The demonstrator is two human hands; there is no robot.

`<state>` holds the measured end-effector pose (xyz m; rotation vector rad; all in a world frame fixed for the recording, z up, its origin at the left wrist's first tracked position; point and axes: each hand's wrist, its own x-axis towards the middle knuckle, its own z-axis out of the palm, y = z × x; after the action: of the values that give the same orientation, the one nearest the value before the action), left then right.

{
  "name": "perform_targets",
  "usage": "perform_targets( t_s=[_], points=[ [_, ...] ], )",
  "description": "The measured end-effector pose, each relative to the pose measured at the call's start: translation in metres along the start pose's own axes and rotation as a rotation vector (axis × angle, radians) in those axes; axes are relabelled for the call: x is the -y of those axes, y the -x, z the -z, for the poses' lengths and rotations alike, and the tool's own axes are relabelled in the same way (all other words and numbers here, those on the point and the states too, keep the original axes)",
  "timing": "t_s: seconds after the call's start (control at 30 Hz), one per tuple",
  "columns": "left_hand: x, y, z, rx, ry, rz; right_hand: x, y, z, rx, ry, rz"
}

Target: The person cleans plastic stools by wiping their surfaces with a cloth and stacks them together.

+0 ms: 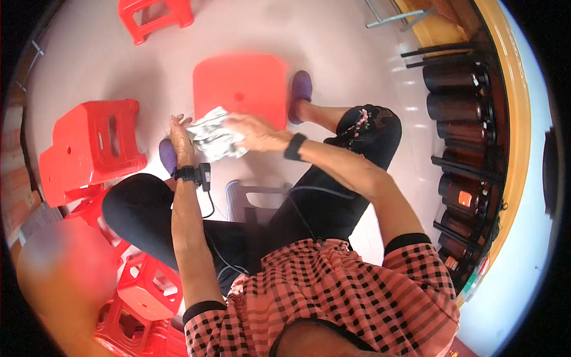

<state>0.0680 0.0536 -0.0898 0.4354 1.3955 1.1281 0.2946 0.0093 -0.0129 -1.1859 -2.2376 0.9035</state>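
A pale, crumpled cloth with darker markings hangs between my two hands, over the near left corner of a red plastic stool. At the cloth's left edge, my left hand is closed with its fingers curled on it. My right hand, smeared by motion, grips the cloth from the right, so part of its fingers is hidden. The stool's flat seat, with a small hole in its middle, faces up between my feet. A black strap with a small device sits on my left wrist.
More red stools stand at left and far left, with several stacked at lower left. A grey seat is under me. Dark cylindrical seats or containers line the right wall. Part of a person or object at lower left is blurred.
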Motion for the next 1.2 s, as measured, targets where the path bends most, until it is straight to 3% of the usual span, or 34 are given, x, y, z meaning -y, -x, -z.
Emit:
perform_targets(
  t_s=[0.03,0.07,0.13,0.17,0.2,0.27,0.3,0.37,0.43,0.5,0.57,0.67,0.7,0.8,0.83,0.87,0.9,1.0,1.07,1.1,1.2],
  points=[
    [0.004,-0.012,0.003,0.033,-0.220,-0.047,-0.019,0.014,0.015,-0.085,-0.014,0.005],
    [0.004,-0.009,-0.005,0.054,-0.331,-0.176,-0.024,0.023,0.042,-0.108,0.192,-0.135],
    [0.000,0.008,-0.025,0.091,-0.550,-0.438,-0.047,0.036,0.085,-0.161,0.312,-0.497],
    [-0.009,0.023,-0.034,0.105,-0.653,-0.293,-0.078,0.045,0.082,-0.446,0.400,-0.564],
    [-0.006,0.025,-0.035,0.099,-0.732,-0.409,-0.102,0.050,0.081,-0.570,0.243,-0.786],
    [0.002,0.027,-0.038,0.089,-0.884,-0.647,-0.155,0.083,0.058,-0.287,-0.025,-0.627],
    [-0.004,0.031,-0.040,0.125,-0.872,-0.621,-0.167,0.094,0.051,-0.138,-0.138,-0.525],
    [-0.013,0.029,-0.034,0.005,-1.108,-0.679,-0.145,0.100,0.008,-0.242,-0.422,-0.730],
    [-0.022,0.023,-0.031,-0.134,-1.305,-0.738,-0.084,0.084,-0.039,-0.466,-0.565,-1.176],
    [-0.025,0.021,-0.037,-0.210,-1.439,-0.804,-0.023,0.072,-0.039,-0.352,-0.466,-1.298],
    [-0.028,0.024,-0.037,-0.232,-1.478,-0.870,-0.013,0.066,-0.052,-0.172,-0.450,-1.376],
    [-0.018,0.021,-0.031,-0.277,-1.528,-0.989,-0.032,0.066,-0.061,-0.041,-0.460,-1.376],
    [-0.017,0.021,-0.032,-0.272,-1.541,-0.975,-0.053,0.076,-0.076,-0.035,-0.541,-1.289],
    [-0.024,0.022,-0.031,-0.267,-1.564,-0.943,-0.089,0.070,-0.099,-0.191,-0.786,-1.472],
    [-0.026,0.024,-0.031,-0.252,-1.559,-0.944,-0.137,0.092,-0.117,0.057,-0.527,-1.117],
    [-0.027,0.027,-0.029,-0.231,-1.555,-0.941,-0.184,0.113,-0.135,0.234,-0.009,-0.686],
    [-0.028,0.028,-0.029,-0.212,-1.556,-0.938,-0.231,0.134,-0.154,0.189,0.375,-0.347],
    [-0.033,0.027,-0.027,-0.149,-1.541,-0.944,-0.198,0.073,-0.042,-0.075,-0.146,-1.211],
    [-0.037,0.024,-0.024,-0.096,-1.506,-0.957,-0.230,0.072,-0.035,-0.385,0.187,-0.908],
    [-0.038,0.021,-0.023,-0.090,-1.516,-0.955,-0.190,0.051,0.007,-0.457,0.098,-0.911],
    [-0.041,0.014,-0.018,-0.071,-1.537,-0.968,-0.222,0.033,0.008,-0.429,0.181,-1.118]
  ],
)
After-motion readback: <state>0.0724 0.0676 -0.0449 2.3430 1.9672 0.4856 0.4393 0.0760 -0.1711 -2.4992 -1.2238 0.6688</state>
